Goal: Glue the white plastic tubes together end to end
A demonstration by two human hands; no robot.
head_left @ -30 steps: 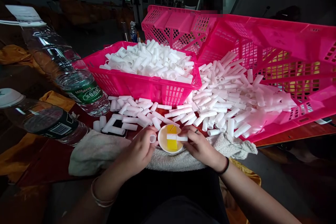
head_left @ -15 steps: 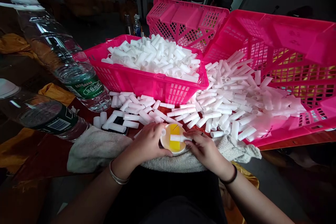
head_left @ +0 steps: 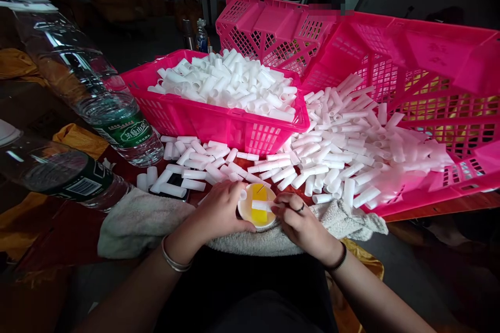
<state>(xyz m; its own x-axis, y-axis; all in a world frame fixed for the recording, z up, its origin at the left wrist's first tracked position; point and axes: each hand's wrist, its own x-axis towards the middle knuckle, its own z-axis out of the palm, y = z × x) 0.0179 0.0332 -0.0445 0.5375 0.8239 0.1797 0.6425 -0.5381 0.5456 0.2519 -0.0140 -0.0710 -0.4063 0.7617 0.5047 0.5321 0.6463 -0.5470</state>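
The left hand (head_left: 224,208), grasping a white tube (head_left: 242,195), has just come onto the cream bowl (head_left: 246,212), apparently steadying it; the right hand (head_left: 300,218) pinches a second tube (head_left: 261,205) above it. Beyond, a pink basket (head_left: 211,127) is heaped with tubes; the tipped basket (head_left: 429,57), right, spills more.

Head view, forward and down, hands (head_left: 222,209) near

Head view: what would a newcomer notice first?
Probably the bright pink basket in the middle, heaped with white tubes. At right, more tubes spread from another pink basket. Front and centre, the left hand and right hand flank a small bowl with yellow inside.
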